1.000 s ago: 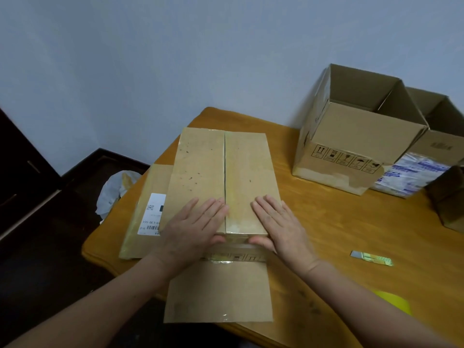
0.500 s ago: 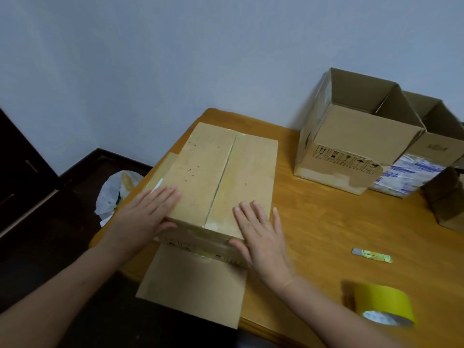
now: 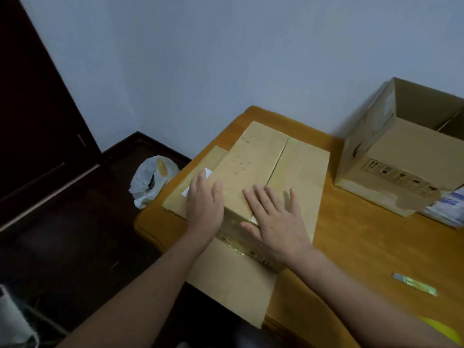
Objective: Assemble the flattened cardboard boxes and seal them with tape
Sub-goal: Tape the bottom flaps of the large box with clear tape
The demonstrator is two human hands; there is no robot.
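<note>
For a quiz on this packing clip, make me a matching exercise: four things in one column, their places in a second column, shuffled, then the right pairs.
Things
1. left hand
2. right hand
3. open box
4. bag

Places
A. on the floor beside the table
B. flat on top of the closed box
C. at the table's far right
D. against the closed box's left edge

Pairs: 1-D; 2-B; 3-C; 4-A
</note>
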